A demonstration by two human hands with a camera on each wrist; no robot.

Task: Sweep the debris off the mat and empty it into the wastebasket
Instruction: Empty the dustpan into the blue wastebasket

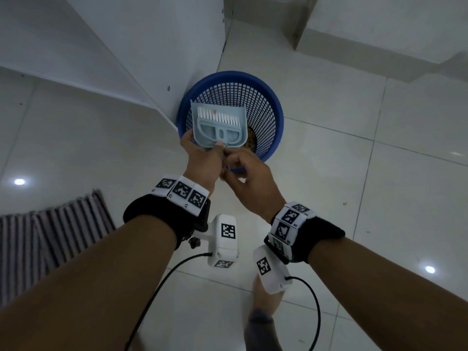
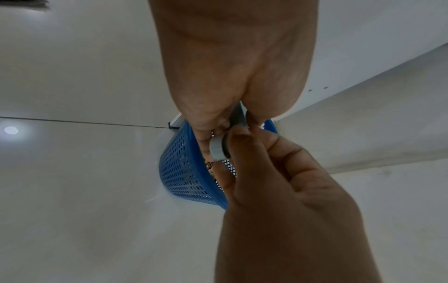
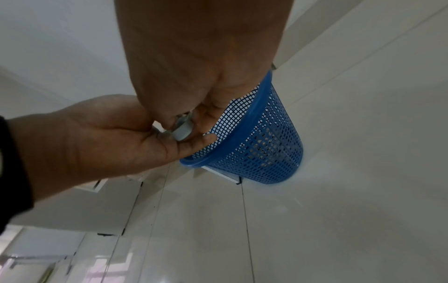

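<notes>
A striped mat (image 1: 50,231) lies on the floor at left. The left hand (image 1: 200,153) grips a dustpan (image 1: 217,125), brush nested inside, tilted over the blue wastebasket (image 1: 268,102) to tip debris (image 1: 252,141) in. The right hand (image 1: 249,178) pinches the handle's end, steadying.

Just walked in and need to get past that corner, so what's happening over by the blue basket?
A person is holding a pale blue dustpan, with its small brush lying in it, over the blue wastebasket. The left hand grips the dustpan's handle and the right hand pinches the handle's end. Brown debris already lies in the basket. The striped mat is on the floor to the left.
</notes>
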